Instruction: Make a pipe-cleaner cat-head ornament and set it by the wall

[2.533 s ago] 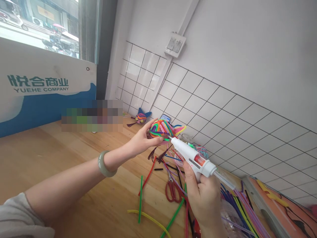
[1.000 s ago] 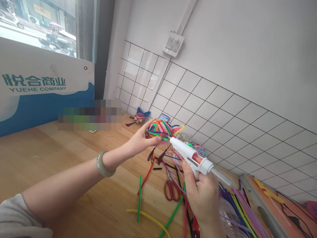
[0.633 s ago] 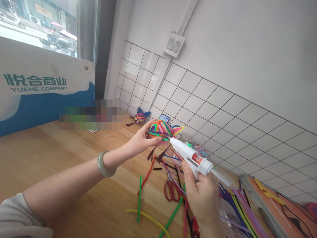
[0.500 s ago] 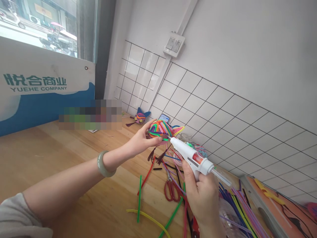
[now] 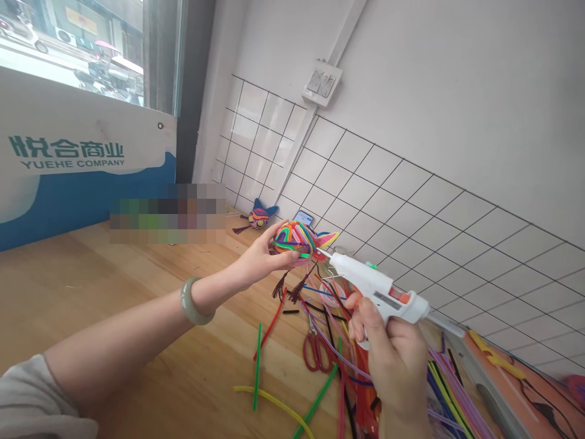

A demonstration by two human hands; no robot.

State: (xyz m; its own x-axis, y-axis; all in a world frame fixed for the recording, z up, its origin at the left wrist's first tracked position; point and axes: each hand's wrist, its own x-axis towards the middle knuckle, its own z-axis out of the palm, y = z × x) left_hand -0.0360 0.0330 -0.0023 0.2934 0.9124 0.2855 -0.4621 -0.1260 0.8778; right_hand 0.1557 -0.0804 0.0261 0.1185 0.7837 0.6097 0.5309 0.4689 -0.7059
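Note:
My left hand [image 5: 269,253] is closed around a pipe-cleaner ornament [image 5: 295,239], a round body of many colours with a pointed yellow and pink piece on its right side. Dark red tassels [image 5: 299,288] hang below it. My right hand [image 5: 393,353] grips a white hot glue gun [image 5: 372,283], whose nozzle points left at the ornament's right edge; whether it touches cannot be made out. A clear glue stick [image 5: 448,323] sticks out of the gun's back. Red-handled scissors [image 5: 315,347] lie on the table below, among loose pipe cleaners [image 5: 320,399].
A second ornament with blue ears [image 5: 260,214] sits by the tiled wall, near a phone [image 5: 303,217]. Bundled pipe cleaners [image 5: 450,390] lie at the lower right. Behind them, a yellow glue gun [image 5: 496,356] rests on an orange surface. A printed board [image 5: 86,164] stands at the left.
The glue gun in my right hand has moved right, drawing its nozzle back along the ornament's side. My left hand and the ornament have barely moved.

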